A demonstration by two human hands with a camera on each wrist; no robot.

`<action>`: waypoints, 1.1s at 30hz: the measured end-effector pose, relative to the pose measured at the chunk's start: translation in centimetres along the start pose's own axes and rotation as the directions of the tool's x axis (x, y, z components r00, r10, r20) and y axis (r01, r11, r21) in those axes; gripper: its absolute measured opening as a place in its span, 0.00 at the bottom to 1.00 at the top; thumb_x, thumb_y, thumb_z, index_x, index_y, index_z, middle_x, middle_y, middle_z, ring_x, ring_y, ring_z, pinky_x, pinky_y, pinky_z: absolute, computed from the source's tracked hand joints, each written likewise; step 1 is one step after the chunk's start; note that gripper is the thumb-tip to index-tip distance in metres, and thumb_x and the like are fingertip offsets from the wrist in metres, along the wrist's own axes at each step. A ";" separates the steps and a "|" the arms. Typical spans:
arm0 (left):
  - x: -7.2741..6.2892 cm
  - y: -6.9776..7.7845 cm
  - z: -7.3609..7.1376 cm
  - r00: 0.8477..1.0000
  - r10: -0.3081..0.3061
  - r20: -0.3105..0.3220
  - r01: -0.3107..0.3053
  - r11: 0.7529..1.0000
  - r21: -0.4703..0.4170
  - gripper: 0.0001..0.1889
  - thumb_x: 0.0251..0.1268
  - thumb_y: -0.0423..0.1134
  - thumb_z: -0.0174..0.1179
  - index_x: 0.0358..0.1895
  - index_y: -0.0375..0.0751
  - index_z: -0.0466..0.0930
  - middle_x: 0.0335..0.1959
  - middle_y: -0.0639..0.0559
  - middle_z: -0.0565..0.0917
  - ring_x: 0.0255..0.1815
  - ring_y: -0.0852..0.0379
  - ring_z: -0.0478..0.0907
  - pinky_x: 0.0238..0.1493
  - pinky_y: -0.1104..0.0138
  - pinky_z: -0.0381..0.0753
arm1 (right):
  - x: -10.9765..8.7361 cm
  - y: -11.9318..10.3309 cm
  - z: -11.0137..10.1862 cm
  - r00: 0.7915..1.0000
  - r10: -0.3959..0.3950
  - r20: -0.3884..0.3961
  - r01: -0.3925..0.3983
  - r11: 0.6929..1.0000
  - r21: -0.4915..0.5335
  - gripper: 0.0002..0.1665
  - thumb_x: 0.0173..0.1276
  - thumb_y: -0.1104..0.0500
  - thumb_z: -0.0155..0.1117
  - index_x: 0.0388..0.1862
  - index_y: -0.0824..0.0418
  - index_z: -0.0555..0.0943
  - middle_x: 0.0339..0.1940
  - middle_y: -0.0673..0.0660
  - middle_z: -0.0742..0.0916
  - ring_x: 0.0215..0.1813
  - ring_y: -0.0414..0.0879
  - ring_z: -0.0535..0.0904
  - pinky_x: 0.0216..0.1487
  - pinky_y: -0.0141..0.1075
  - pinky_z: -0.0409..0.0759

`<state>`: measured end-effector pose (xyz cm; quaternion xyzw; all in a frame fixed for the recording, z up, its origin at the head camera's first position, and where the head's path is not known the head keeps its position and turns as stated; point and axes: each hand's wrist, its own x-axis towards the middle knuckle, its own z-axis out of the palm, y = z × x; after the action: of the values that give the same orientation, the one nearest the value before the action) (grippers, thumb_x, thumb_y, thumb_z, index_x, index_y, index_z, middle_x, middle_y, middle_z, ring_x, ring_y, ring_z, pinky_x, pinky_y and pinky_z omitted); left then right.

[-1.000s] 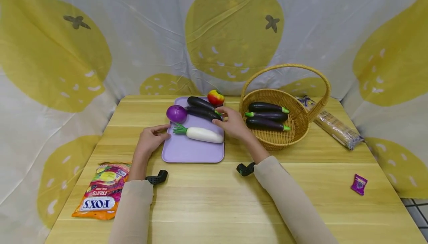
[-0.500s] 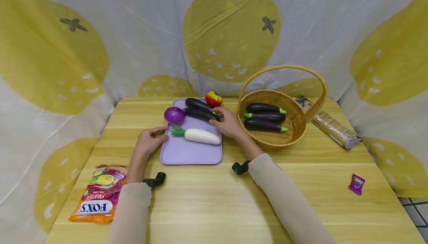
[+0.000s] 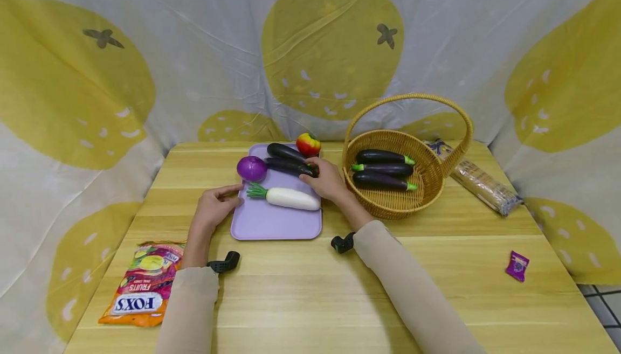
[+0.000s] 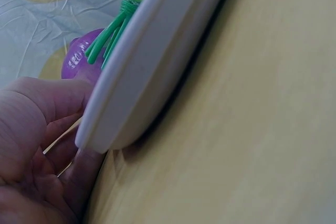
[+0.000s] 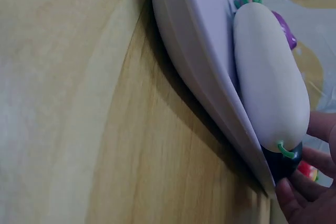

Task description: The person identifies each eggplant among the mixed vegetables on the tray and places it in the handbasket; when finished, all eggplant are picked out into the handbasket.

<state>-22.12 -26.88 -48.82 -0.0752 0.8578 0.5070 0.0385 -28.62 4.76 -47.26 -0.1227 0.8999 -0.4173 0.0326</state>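
A lilac tray (image 3: 276, 224) lies on the table. My left hand (image 3: 213, 206) holds its left rim, thumb and fingers on either side of the edge in the left wrist view. Across the tray, my right hand (image 3: 328, 180) pinches the right end of the nearer eggplant (image 3: 286, 166), covering its stem. Another eggplant (image 3: 283, 151) lies just behind that one. In front of them sits a white radish (image 3: 293, 199) with green leaves, and a purple onion (image 3: 252, 168) stands at the left rim. At the back right corner is a red-and-yellow fruit (image 3: 308, 144).
To the right stands a wicker basket (image 3: 427, 195) with a tall handle, holding several eggplants (image 3: 383, 182). A long clear packet (image 3: 485, 186) lies behind it. A candy bag (image 3: 143, 284) lies by the left forearm, a small purple wrapped sweet (image 3: 518, 266) at the right.
The head view has shifted slightly. My right hand has edged a little left over the nearer eggplant's end, hiding more of it. My left hand stays at the tray's rim.
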 end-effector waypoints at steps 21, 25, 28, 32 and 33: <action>-0.1 -0.1 0.0 1.000 0.002 -0.003 -0.002 1.000 -0.002 0.21 0.65 0.39 0.70 0.62 0.49 0.85 0.25 0.56 0.80 0.27 0.64 0.71 0.29 0.72 0.73 | 0.3 -0.6 0.6 1.000 0.030 -0.009 -0.031 0.996 -0.089 0.30 0.73 0.53 0.66 0.72 0.60 0.76 0.69 0.61 0.81 0.72 0.58 0.74 0.76 0.49 0.68; 0.0 -0.1 0.0 1.000 0.002 0.000 -0.002 1.000 0.002 0.22 0.65 0.40 0.70 0.62 0.50 0.85 0.26 0.56 0.80 0.27 0.63 0.71 0.28 0.72 0.73 | 0.2 -0.9 0.5 0.999 0.035 -0.002 -0.035 0.995 -0.098 0.29 0.75 0.54 0.64 0.72 0.60 0.76 0.69 0.61 0.81 0.70 0.56 0.75 0.74 0.48 0.70; 0.0 -0.1 -0.1 1.000 0.001 0.000 -0.001 1.000 0.004 0.22 0.65 0.40 0.70 0.63 0.49 0.85 0.29 0.55 0.82 0.28 0.63 0.72 0.29 0.72 0.74 | -0.1 -1.2 0.2 0.999 0.051 -0.009 -0.052 0.995 -0.081 0.28 0.76 0.54 0.64 0.72 0.61 0.76 0.67 0.62 0.82 0.67 0.56 0.77 0.72 0.49 0.72; -0.1 0.0 -0.1 1.000 -0.004 -0.002 0.004 1.000 -0.001 0.22 0.66 0.39 0.69 0.63 0.49 0.85 0.31 0.55 0.84 0.28 0.63 0.73 0.30 0.73 0.75 | -0.5 -1.6 -0.2 0.996 0.084 -0.025 -0.085 0.995 -0.050 0.28 0.76 0.55 0.64 0.71 0.61 0.76 0.65 0.62 0.83 0.63 0.55 0.78 0.69 0.49 0.73; -0.1 0.0 -0.1 1.000 -0.004 -0.002 0.004 1.000 -0.005 0.22 0.66 0.39 0.69 0.63 0.49 0.85 0.31 0.55 0.84 0.28 0.63 0.73 0.30 0.73 0.75 | -0.6 -1.6 -0.3 0.996 0.088 -0.026 -0.089 0.995 -0.045 0.28 0.76 0.55 0.64 0.72 0.61 0.76 0.65 0.62 0.83 0.62 0.55 0.78 0.68 0.49 0.74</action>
<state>-22.00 -26.94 -48.78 -0.0773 0.8565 0.5088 0.0385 -27.78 4.16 -45.88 -0.0784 0.9141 -0.3961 0.0372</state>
